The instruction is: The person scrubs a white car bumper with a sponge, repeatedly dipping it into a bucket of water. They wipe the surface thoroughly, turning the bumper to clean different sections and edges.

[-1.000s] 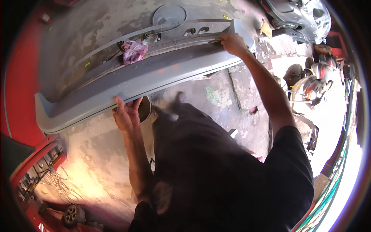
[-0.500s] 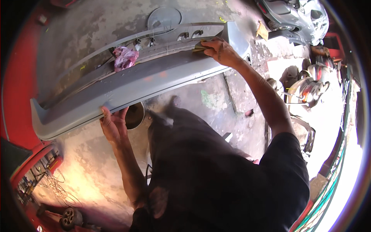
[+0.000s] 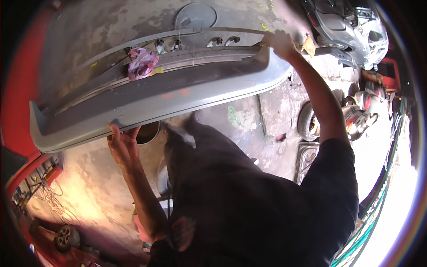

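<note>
Head view: fingers of both hands grip a long, scuffed grey bumper (image 3: 169, 95), left hand (image 3: 122, 144) underneath, right hand (image 3: 280, 43) at its end.

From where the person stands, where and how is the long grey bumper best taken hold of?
Probably by its long edges, hands spread wide. The grey bumper is long and curved; the left hand meets the near lip from below, and the right hand grips the far edge near one end.

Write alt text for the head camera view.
A person holds a long grey car bumper, left hand under its near edge, right hand gripping its far right end. A pink rag lies on it.
</note>
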`<action>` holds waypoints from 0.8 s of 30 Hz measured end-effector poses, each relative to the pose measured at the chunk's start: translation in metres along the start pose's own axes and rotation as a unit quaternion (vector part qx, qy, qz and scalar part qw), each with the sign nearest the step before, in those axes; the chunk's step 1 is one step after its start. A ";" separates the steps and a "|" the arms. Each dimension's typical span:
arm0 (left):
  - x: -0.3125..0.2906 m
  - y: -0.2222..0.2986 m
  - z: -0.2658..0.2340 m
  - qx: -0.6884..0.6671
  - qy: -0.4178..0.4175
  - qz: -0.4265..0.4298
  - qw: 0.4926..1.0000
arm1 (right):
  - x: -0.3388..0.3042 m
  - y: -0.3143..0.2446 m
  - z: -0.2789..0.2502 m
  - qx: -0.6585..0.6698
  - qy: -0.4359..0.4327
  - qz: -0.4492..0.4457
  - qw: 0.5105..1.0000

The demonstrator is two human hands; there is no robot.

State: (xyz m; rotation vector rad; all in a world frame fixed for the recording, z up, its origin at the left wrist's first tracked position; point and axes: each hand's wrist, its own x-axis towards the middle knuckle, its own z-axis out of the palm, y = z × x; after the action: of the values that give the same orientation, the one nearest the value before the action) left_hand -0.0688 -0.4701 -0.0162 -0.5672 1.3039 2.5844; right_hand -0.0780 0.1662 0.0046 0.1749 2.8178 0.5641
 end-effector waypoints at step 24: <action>0.005 -0.005 -0.009 -0.056 -0.039 -0.006 0.998 | -0.043 -0.110 -0.040 0.444 -0.026 -0.152 0.883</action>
State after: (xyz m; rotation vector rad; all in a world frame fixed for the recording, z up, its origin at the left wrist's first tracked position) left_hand -0.0695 -0.4745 -0.0270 -0.4855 1.1346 2.6539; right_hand -0.0555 0.0436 0.0071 -0.0890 2.7358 -0.8087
